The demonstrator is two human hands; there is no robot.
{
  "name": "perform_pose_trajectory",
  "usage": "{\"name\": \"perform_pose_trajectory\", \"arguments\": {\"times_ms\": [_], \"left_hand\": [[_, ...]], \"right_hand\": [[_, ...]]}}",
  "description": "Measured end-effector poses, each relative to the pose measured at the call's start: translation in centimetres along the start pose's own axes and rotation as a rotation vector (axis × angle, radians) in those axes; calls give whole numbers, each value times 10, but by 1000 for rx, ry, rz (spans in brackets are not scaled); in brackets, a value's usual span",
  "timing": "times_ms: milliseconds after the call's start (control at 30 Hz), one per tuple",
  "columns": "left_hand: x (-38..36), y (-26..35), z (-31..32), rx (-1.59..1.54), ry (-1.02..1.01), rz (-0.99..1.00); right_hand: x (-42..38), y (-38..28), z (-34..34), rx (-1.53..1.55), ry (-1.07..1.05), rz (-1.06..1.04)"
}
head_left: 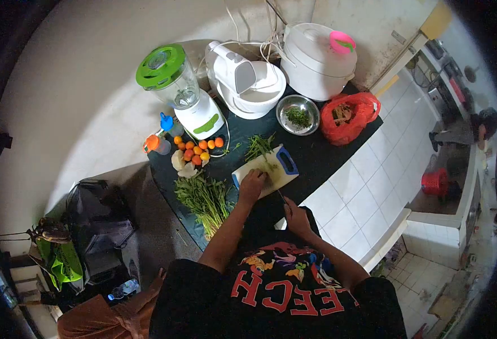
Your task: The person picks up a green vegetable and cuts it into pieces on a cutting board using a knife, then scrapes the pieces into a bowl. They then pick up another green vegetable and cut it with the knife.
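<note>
Left hand (252, 185): fingers curled and drawn close together, fingertips down on the cutting board (283, 179); whether anything is pinched beneath them cannot be told. Right hand (297, 219): closed around the handle end of a knife (283, 197), its blade pointing toward the board's near edge. Cutting board: white with blue ends, lying at a slant on a dark table (310, 151). Cut green stems (258, 148): one heap, at the board's far left edge, partly on it. Leafy greens (202, 199): one large bunch, left of the board, stalks toward the near side. Small round orange and red fruits (197, 151): a cluster, farther off at left, with pale pieces (187, 170) just beside it. Bottles: two, one with an orange cap (153, 142), one with a blue cap (167, 121), left of the blender (200, 114), which is white with a green lid. White mixer (234, 70): far side, over a white bowl (259, 101). Large white pot (318, 68): lidded, far right of the mixer, a pink dish (341, 43) on top. Metal bowl (305, 124): in front of the pot, chopped greens (298, 117) inside. Red plastic bag (347, 127): right of the metal bowl, open, contents unclear. Red basket (434, 182): beyond the table, at right.
</note>
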State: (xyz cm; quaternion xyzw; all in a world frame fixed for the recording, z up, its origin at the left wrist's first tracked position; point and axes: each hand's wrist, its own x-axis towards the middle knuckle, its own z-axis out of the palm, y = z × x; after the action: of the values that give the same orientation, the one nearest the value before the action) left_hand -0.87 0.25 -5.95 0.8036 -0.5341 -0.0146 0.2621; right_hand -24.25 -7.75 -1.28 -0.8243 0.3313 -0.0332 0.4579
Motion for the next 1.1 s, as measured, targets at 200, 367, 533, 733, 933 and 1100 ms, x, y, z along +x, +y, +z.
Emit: {"name": "perform_pose_trajectory", "arguments": {"times_ms": [200,367,533,733,933,1100], "left_hand": [[2,-2,0,9,-25,28],[2,-5,3,0,18,9],[2,-4,-4,-154,-20,-142],[-4,2,-4,17,0,-40],[-6,1,0,-70,-33,-118],[-2,10,-12,-122,1,-159]], "right_hand": [[2,-2,1,-73,-29,10],[17,-7,6,-198,-11,8],[37,-5,19,-93,122,-143],[26,-16,8,-76,53,-59],[13,-25,6,-126,-55,101],[22,-15,17,-132,33,-3]]}}
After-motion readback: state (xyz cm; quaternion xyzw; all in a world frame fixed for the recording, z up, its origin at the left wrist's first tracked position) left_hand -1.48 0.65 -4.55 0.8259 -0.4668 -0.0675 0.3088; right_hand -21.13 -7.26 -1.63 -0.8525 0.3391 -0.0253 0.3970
